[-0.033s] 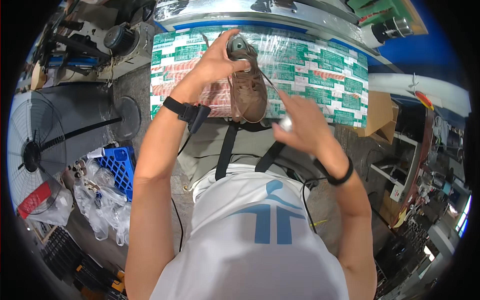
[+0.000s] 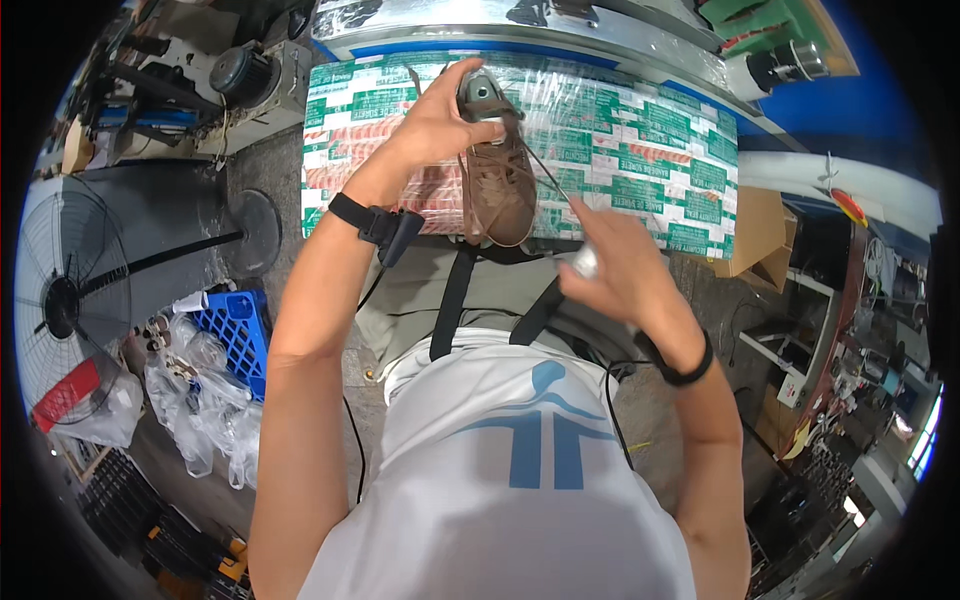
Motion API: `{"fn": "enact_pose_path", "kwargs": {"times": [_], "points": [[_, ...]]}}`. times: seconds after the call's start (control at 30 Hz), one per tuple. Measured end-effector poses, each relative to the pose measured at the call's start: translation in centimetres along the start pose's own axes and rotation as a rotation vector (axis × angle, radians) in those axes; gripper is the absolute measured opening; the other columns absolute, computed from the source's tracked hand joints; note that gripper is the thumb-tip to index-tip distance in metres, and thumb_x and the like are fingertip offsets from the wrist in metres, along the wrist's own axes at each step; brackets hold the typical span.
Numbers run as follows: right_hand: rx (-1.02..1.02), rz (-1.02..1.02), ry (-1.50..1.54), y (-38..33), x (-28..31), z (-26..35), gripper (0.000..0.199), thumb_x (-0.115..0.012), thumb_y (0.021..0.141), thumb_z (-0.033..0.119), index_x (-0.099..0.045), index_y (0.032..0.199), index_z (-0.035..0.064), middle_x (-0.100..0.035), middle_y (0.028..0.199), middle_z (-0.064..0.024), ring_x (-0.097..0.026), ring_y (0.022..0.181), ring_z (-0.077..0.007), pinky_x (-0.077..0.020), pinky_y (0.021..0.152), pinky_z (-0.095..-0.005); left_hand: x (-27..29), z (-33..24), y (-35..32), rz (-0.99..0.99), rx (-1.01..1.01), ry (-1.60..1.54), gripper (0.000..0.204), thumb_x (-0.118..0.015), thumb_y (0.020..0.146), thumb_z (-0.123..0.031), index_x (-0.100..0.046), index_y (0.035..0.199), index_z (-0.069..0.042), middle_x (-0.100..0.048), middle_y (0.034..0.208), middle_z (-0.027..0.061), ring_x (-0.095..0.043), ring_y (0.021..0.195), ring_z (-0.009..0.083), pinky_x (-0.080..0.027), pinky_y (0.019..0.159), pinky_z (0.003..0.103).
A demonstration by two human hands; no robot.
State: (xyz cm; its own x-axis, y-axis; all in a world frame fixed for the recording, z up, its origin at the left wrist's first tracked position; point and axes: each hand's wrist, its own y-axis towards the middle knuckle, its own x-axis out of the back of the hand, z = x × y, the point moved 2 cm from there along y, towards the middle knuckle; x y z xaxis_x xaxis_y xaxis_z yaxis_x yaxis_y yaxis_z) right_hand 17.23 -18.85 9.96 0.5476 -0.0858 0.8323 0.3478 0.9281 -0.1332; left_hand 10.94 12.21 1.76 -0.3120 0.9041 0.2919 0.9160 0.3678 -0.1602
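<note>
A brown lace-up shoe [image 2: 497,190] sits on a package wrapped in green and white printed film [image 2: 620,130], its toe toward me. My left hand [image 2: 437,122] is closed on the shoe's side near the opening, the thumb pressing on the tongue and a small pale patch there. A taut brown shoelace [image 2: 545,172] runs from the upper eyelets to the fingers of my right hand [image 2: 630,265], which pinch it out to the right. A small whitish, shiny object [image 2: 585,262] shows by the right thumb, too blurred to name. Another lace end stands up left of my left hand.
A metal machine bed [image 2: 500,35] runs along the package's far side. At left stand a fan [image 2: 65,305], a blue crate [image 2: 235,335] and plastic bags [image 2: 200,400]. A cardboard box [image 2: 760,235] is at right, beside a cluttered shelf.
My right hand has shifted slightly to the right, drawing the shoelace with it. The left hand and the shoe have barely moved.
</note>
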Motion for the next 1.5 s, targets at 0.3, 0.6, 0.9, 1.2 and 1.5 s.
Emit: {"fn": "enact_pose_path", "kwargs": {"times": [0.3, 0.6, 0.9, 1.2, 1.5], "points": [[-0.065, -0.153, 0.332, 1.7, -3.2, -0.2, 0.079, -0.083, 0.085, 0.030, -0.060, 0.151, -0.0061, -0.072, 0.112, -0.0196, -0.069, 0.102, -0.0402, -0.0543, 0.095, -0.0468, -0.1, 1.0, 0.3, -0.041, -0.014, 0.100, 0.100, -0.094, 0.087, -0.020, -0.040, 0.170, -0.011, -0.051, 0.165, 0.0218, -0.049, 0.154, 0.0333, -0.044, 0.124, 0.044], [0.029, -0.186, 0.164, 4.2, -4.3, 0.1, 0.080, -0.084, 0.082, 0.032, -0.061, 0.145, -0.0122, -0.071, 0.106, -0.0224, -0.069, 0.098, -0.0409, -0.0538, 0.089, -0.0494, -0.5, 0.3, -0.1, 0.017, 0.013, -0.017, 0.105, -0.097, 0.085, -0.021, -0.038, 0.172, -0.012, -0.051, 0.166, 0.0207, -0.048, 0.156, 0.0332, -0.045, 0.124, 0.045], [0.034, -0.129, 0.142, 0.4, -2.6, 2.5, 0.082, -0.086, 0.081, 0.029, -0.059, 0.147, -0.0121, -0.069, 0.101, -0.0212, -0.067, 0.094, -0.0397, -0.0511, 0.088, -0.0504, 0.2, 0.8, 0.2, -0.024, -0.013, -0.055, 0.105, -0.098, 0.080, -0.026, -0.044, 0.169, -0.013, -0.052, 0.162, 0.0235, -0.054, 0.149, 0.0377, -0.049, 0.121, 0.045], [0.070, -0.273, -0.090, 3.3, -4.6, 3.1, 0.085, -0.087, 0.078, 0.032, -0.060, 0.148, -0.0076, -0.068, 0.103, -0.0171, -0.066, 0.095, -0.0357, -0.0492, 0.086, -0.0483, -0.2, 1.2, 0.1, -0.065, 0.007, 0.060, 0.107, -0.099, 0.076, -0.028, -0.045, 0.168, -0.019, -0.047, 0.163, 0.0221, -0.051, 0.150, 0.0402, -0.047, 0.123, 0.047], [0.147, -0.184, -0.068, 7.0, -6.6, 4.1, 0.084, -0.090, 0.076, 0.029, -0.061, 0.148, -0.0056, -0.066, 0.099, -0.0138, -0.065, 0.092, -0.0345, -0.0498, 0.085, -0.0466, 0.0, 0.5, 0.0, -0.056, 0.010, 0.069, 0.109, -0.101, 0.075, -0.026, -0.045, 0.168, -0.019, -0.048, 0.162, 0.0217, -0.051, 0.149, 0.0397, -0.048, 0.122, 0.047]]}}
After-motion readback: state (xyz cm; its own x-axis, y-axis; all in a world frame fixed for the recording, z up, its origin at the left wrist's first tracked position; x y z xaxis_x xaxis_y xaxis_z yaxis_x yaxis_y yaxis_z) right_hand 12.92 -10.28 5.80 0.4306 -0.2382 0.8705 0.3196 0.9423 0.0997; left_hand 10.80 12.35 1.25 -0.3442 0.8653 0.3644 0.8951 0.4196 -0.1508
